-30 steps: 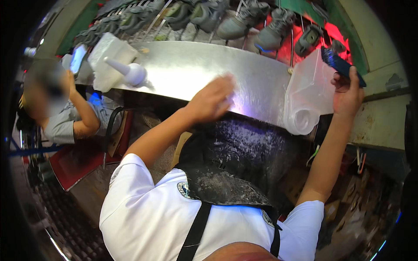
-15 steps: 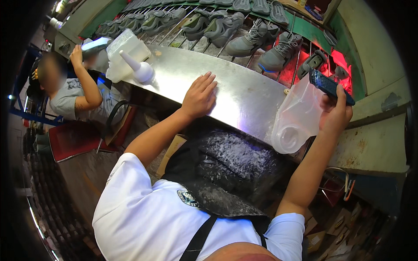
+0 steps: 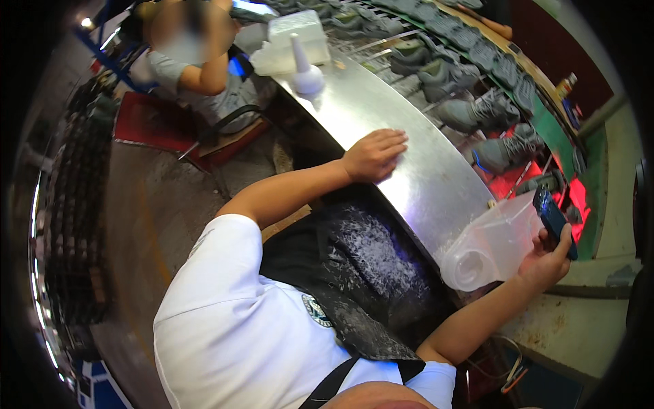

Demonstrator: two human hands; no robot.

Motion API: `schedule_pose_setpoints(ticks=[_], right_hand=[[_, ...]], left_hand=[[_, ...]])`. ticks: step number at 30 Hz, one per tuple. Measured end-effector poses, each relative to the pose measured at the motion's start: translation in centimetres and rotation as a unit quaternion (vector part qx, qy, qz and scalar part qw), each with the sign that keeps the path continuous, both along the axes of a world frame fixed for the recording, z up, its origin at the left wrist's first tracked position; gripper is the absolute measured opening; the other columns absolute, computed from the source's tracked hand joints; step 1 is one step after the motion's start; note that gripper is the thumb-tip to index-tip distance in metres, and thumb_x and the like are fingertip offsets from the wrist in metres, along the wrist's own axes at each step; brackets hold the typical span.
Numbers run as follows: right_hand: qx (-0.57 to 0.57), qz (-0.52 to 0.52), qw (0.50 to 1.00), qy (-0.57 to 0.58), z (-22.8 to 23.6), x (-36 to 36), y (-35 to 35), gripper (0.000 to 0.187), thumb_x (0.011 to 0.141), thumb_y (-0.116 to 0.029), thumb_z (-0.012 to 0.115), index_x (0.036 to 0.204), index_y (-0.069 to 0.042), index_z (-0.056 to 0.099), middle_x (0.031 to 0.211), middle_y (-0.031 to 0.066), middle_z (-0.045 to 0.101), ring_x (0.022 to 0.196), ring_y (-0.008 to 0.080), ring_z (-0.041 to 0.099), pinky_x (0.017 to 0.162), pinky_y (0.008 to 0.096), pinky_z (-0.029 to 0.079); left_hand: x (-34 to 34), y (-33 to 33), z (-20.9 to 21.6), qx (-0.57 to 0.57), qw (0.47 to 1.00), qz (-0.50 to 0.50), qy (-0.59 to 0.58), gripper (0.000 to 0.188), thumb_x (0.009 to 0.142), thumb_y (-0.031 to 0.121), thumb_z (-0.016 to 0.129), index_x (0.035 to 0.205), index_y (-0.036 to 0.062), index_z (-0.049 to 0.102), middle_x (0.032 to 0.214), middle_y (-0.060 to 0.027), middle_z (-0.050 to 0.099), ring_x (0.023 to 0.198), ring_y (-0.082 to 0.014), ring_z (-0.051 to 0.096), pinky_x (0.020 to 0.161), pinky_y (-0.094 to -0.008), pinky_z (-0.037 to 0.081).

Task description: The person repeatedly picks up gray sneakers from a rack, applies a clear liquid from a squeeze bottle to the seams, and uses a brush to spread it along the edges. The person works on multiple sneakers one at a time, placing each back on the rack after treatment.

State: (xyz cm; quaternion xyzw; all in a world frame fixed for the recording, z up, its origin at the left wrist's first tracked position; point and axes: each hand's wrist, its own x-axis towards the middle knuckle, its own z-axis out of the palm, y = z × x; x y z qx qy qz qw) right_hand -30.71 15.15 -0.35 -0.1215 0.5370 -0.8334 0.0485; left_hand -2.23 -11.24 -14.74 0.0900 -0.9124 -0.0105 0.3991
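My left hand (image 3: 376, 155) lies palm down on the shiny metal bench (image 3: 429, 187), its fingers stretched out together and nothing in it. At the bench's right end, my right hand (image 3: 548, 262) grips a dark blue, phone-shaped slab (image 3: 553, 219) with a speckled upper part; its exact kind is unclear. Beside that hand, a translucent plastic jug (image 3: 501, 235) lies on its side, its round end towards me. A white squeeze bottle (image 3: 308, 80) with a long pointed nozzle stands on the bench's far left part.
Grey lace-up shoes (image 3: 507, 146) and soles (image 3: 470, 48) sit on a rod rack behind the bench, with red light at its right. A white plastic container (image 3: 296, 41) stands by the bottle. A person (image 3: 204, 75) sits at far left by a red chair (image 3: 153, 123).
The view has turned, so bench, rack and co-worker appear shifted right and tilted. My left hand stays flat on the bench; my right still grips the slab. The co-worker's raised arm has shifted.
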Motion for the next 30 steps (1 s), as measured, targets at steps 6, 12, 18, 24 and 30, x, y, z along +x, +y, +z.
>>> schedule_pose_setpoints(ticks=[6, 12, 18, 24, 30], right_hand=[[0.026, -0.003, 1.0, 0.003, 0.4, 0.5, -0.1, 0.035, 0.088, -0.031, 0.077, 0.091, 0.003, 0.07, 0.074, 0.0083, 0.069, 0.06, 0.0138, 0.063, 0.053, 0.0227, 0.049], [0.014, 0.028, 0.999, -0.02, -1.5, -0.2, -0.8, 0.038, 0.088, -0.033, 0.078, 0.09, 0.004, 0.07, 0.073, 0.0078, 0.068, 0.06, 0.0141, 0.064, 0.054, 0.0233, 0.049], [0.025, 0.014, 0.999, 0.039, -1.9, -0.2, -0.6, 0.035, 0.093, -0.028, 0.072, 0.101, 0.006, 0.069, 0.082, 0.01, 0.071, 0.062, 0.0148, 0.067, 0.053, 0.0249, 0.057], [0.043, 0.043, 0.998, 0.027, -1.8, -0.3, -0.1, 0.031, 0.092, -0.026, 0.073, 0.098, 0.004, 0.068, 0.081, 0.0094, 0.07, 0.062, 0.0152, 0.068, 0.054, 0.025, 0.058], [0.088, 0.017, 0.995, 0.034, -0.6, 0.3, -1.6, 0.031, 0.092, -0.023, 0.073, 0.097, 0.007, 0.068, 0.082, 0.0116, 0.07, 0.062, 0.0167, 0.069, 0.054, 0.0263, 0.06]], left_hand=[[9.3, 3.8, -4.2, 0.058, 0.981, 0.158, 0.093, 0.028, 0.078, 0.01, 0.07, 0.103, 0.0042, 0.058, 0.104, -0.0155, 0.056, 0.1, -0.0346, 0.054, 0.091, -0.0442, 0.042], [27.5, -6.7, -23.3, 0.585, 0.548, 0.535, -0.269, 0.056, 0.09, 0.045, 0.061, 0.125, 0.0018, 0.066, 0.128, -0.0216, 0.064, 0.116, -0.0388, 0.061, 0.101, -0.0491, 0.047], [23.4, -4.3, -24.7, 0.891, 0.365, 0.247, -0.107, 0.052, 0.093, 0.047, 0.052, 0.118, 0.0046, 0.07, 0.117, -0.0172, 0.07, 0.106, -0.0339, 0.065, 0.095, -0.0475, 0.049], [22.3, -4.1, -23.8, 0.888, 0.299, 0.313, -0.154, 0.051, 0.095, 0.045, 0.045, 0.114, 0.0057, 0.071, 0.109, -0.0153, 0.073, 0.099, -0.0314, 0.068, 0.09, -0.0462, 0.051], [18.8, -7.4, -28.2, 0.918, 0.302, 0.213, -0.146, 0.05, 0.09, 0.045, 0.049, 0.104, 0.0017, 0.071, 0.093, -0.0158, 0.073, 0.081, -0.0328, 0.069, 0.078, -0.0473, 0.054]])
